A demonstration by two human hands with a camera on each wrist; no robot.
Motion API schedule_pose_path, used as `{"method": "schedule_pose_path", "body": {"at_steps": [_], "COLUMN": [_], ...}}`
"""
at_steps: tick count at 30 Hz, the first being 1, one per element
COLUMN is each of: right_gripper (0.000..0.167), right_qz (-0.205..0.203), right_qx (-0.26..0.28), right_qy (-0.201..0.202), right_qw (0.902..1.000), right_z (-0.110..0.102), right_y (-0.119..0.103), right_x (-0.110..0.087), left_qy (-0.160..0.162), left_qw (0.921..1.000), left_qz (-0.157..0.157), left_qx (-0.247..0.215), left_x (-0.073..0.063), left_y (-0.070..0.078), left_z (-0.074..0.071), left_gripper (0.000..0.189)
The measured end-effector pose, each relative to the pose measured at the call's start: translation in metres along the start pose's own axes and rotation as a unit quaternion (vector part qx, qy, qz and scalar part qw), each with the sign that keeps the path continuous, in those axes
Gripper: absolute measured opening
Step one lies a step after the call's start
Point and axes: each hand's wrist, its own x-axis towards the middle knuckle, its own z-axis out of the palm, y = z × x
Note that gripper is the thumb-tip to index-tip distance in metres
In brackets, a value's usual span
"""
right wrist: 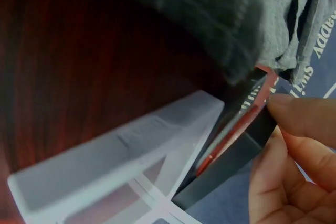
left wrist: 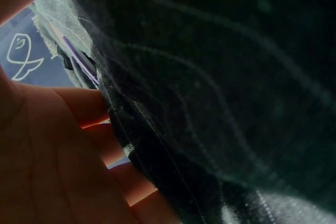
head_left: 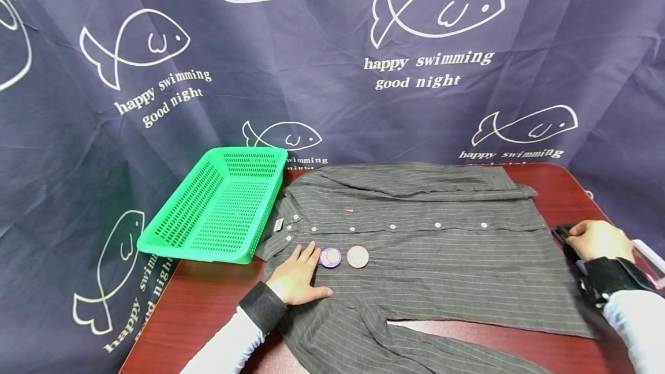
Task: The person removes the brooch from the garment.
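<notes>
A dark grey pinstriped shirt [head_left: 441, 281] lies spread on the table, its collar to the left. My left hand [head_left: 298, 276] rests on it below the collar with fingers extended; the palm side fills part of the left wrist view, beside the striped cloth. Right by its fingertips lies a round purple badge [head_left: 330, 257], and a round pale pink badge [head_left: 357, 257] sits just right of that. At the table's right side my right hand [head_left: 600, 240] pinches the edge of a shallow black box [right wrist: 247, 145] with a reddish strip inside, between thumb and fingers.
A green plastic basket [head_left: 208, 253] stands at the left of the red-brown table [head_left: 208, 305]. Near my right wrist is a whitish box with a clear window [right wrist: 121, 156]. A blue curtain with fish drawings [head_left: 312, 74] hangs behind.
</notes>
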Motion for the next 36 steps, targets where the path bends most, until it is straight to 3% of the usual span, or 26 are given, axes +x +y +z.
{"method": "schedule_pose_path", "body": {"at_steps": [12, 25, 36], "right_gripper": [0.014, 0.019, 0.024], "right_qz": [-0.016, 0.000, -0.004], "right_qx": [0.000, 0.014, 0.023], "right_qy": [0.009, 0.000, 0.014], "right_qw": [0.9998, 0.9999, 0.9996], "right_z": [0.0026, 0.0044, 0.0055], "right_y": [-0.0042, -0.0041, -0.0074], "right_x": [-0.0019, -0.0034, -0.0049], "left_qy": [0.004, 0.005, 0.005], "left_qw": [1.0000, 1.0000, 1.0000], "left_qz": [0.003, 0.003, 0.006], "left_qx": [0.005, 0.007, 0.002], "left_x": [0.0005, 0.0015, 0.0012], "left_y": [-0.0007, -0.0011, -0.0016], "left_z": [0.0017, 0.0022, 0.0011], "left_gripper": [0.094, 0.093, 0.094]}}
